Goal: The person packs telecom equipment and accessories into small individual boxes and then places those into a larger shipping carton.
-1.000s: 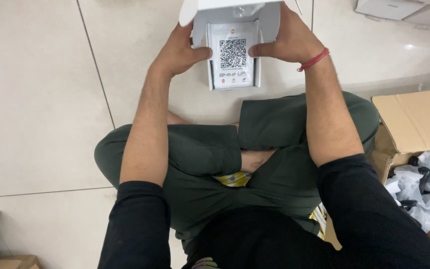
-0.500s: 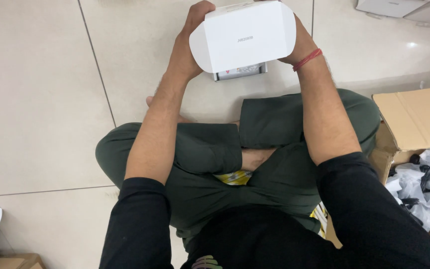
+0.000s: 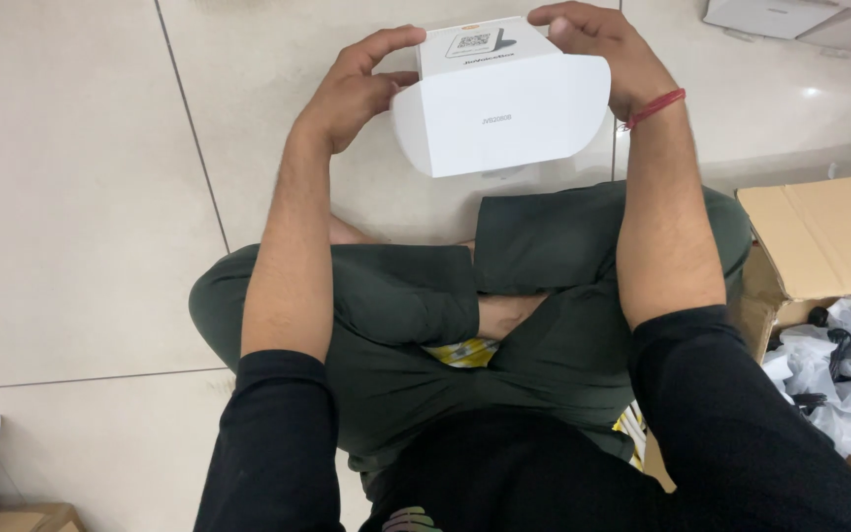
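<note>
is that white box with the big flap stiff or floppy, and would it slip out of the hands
The white box looks fairly stiff: its edges stay square between the left hand and right hand. Its rounded flap hangs free, so it probably swings when tilted. The smooth card may be slightly slippery.

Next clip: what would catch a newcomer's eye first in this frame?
The white box held up near the top centre, over the tiled floor, draws the eye first, its rounded flap hanging toward the camera. The left hand grips its left side and the right hand, with a red thread at the wrist, its upper right corner. At the right edge stands an open cardboard carton with crumpled white plastic bags inside.
</note>
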